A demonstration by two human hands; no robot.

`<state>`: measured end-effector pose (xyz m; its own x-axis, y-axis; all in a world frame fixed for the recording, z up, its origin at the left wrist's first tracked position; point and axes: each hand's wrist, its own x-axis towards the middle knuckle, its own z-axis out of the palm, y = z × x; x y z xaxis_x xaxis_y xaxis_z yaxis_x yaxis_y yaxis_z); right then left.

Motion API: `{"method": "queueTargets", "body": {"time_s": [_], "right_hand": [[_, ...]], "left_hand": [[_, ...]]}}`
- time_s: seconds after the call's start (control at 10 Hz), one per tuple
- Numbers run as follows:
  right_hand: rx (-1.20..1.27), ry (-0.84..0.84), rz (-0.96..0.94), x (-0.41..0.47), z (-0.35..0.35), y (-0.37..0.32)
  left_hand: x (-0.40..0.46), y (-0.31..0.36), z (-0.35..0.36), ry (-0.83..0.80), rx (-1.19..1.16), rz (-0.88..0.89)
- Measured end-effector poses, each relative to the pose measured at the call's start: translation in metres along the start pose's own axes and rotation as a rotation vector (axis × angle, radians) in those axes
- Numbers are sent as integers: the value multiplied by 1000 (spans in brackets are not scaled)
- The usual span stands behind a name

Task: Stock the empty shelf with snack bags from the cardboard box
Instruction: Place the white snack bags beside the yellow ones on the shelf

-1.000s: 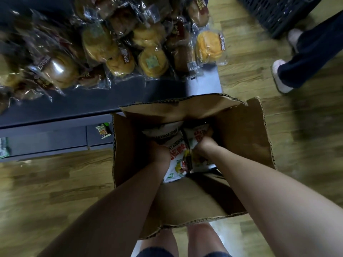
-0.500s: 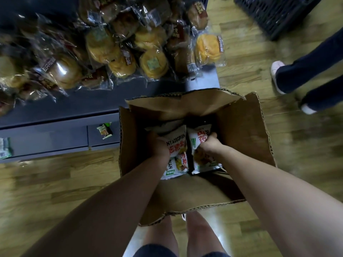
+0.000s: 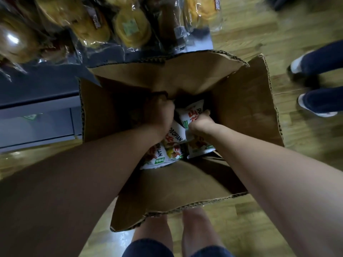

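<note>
An open cardboard box (image 3: 246, 112) stands on the wooden floor in front of my legs. Inside lie white snack bags with red and green print. My left hand (image 3: 161, 115) reaches into the box with fingers curled round the top of a snack bag (image 3: 176, 134); another bag (image 3: 159, 158) lies below it. My right hand (image 3: 199, 123) grips a second snack bag (image 3: 193, 112) at its upper part. The fingertips of both hands are hidden among the bags. A dark shelf (image 3: 55, 86) sits behind the box.
Wrapped breads and buns (image 3: 130, 28) crowd the shelf at the top left. A lower grey shelf (image 3: 37, 125) sits left of the box. Another person's legs and white shoes (image 3: 315, 102) stand at the right. A dark crate corner (image 3: 278, 2) shows at the top right.
The view has dropped closer to the box. Both hands have shifted deeper and toward the box's far side, still holding snack bags. The other person's feet have stepped closer on the right.
</note>
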<state>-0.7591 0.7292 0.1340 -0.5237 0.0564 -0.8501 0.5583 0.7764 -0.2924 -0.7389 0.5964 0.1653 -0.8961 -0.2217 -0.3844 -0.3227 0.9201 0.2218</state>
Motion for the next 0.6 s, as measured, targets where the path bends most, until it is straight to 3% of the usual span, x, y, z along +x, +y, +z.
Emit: {"method": "queueTargets", "body": {"time_s": [0.1,0.2,0.3,0.4,0.5,0.6], "right_hand": [[-182,-31,-35,-10,-5,-13],[-204,-56,-71,-3,0,-11],[-292,-68,-82,7,4,-4],[-329,-54,-41,12,7,-1],[-328,-58,-30,12,14,0],[-364,-91,-105,16,16,8]], "left_hand": [[5,14,-4,-35,237,214],[0,19,-1,64,180,222],[-10,11,22,310,-32,157],[-19,3,24,315,-280,-117],[-18,-4,27,152,-412,-261],[-34,6,37,138,-267,-149]]}}
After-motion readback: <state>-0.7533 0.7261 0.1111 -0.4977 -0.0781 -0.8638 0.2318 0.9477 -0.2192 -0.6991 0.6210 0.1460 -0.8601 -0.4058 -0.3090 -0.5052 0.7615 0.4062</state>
